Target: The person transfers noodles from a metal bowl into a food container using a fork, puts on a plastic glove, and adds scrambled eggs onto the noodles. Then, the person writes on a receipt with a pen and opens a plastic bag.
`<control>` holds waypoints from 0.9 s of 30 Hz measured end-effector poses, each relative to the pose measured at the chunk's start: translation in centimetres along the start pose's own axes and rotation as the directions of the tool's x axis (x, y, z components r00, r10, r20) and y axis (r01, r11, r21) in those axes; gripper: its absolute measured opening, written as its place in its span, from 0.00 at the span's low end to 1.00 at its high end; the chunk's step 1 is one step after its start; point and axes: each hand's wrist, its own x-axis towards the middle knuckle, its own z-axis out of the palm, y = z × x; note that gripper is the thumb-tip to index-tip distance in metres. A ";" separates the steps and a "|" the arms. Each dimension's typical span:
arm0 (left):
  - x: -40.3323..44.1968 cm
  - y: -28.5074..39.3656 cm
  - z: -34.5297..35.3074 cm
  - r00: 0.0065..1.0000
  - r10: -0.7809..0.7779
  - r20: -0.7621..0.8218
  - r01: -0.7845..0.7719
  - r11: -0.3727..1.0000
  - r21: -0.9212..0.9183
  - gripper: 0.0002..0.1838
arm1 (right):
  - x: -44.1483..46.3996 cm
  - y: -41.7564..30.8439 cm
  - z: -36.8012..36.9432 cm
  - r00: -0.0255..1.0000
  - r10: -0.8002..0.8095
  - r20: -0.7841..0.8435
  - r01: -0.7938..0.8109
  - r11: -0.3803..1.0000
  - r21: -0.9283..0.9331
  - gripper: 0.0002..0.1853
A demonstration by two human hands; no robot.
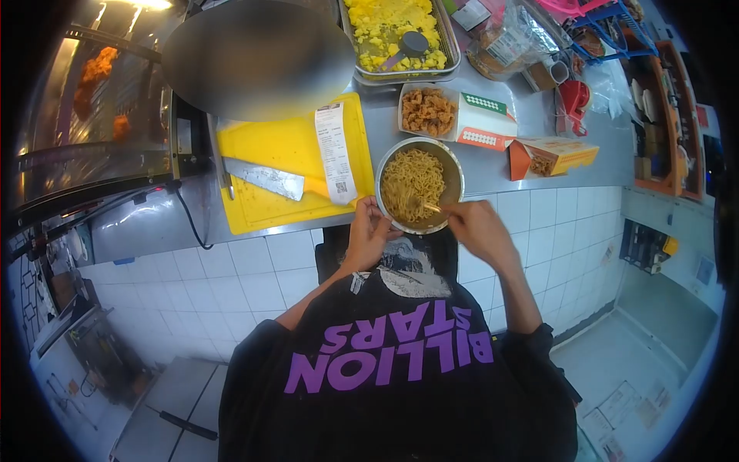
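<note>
A round metal bowl (454,175) of cooked noodles (414,181) sits at the front edge of the steel counter. My left hand (368,237) grips its near-left rim, thumb and fingers closed on the metal. From the other side, my right hand (483,235) pinches the handle of a slim metal utensil (433,208). Its tip is down among the noodles, so I cannot make out whether it is a spoon or a fork. Left of the bowl, a large knife (265,179) and a printed receipt (332,150) lie on a yellow cutting board (239,212).
Behind the bowl stands a paper box of fried pieces (429,112), with an orange carton (550,158) to its right. A tray of yellow scrambled egg (454,65) is farther back. A glass-fronted warmer (100,123) stands at left. A blurred oval hides the back left.
</note>
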 end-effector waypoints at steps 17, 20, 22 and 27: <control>-0.1 -0.3 -0.4 1.000 -0.003 0.030 0.002 0.999 0.038 0.18 | 1.9 4.1 0.3 0.999 0.006 0.044 -0.020 0.945 0.325 0.13; -0.1 -0.2 -0.4 1.000 -0.010 0.029 0.010 1.000 0.029 0.18 | 1.0 4.5 -0.9 0.999 -0.025 -0.044 0.038 0.947 0.319 0.12; -0.1 -0.1 -0.4 1.000 -0.023 -0.002 0.023 1.000 0.006 0.18 | -0.3 3.4 -2.9 0.994 -0.051 -0.101 0.059 0.995 0.080 0.11; 0.0 -0.2 -0.5 0.999 -0.032 -0.004 0.032 0.999 0.017 0.19 | -2.5 -1.1 -4.6 0.950 0.098 -0.297 -0.198 0.923 -0.331 0.09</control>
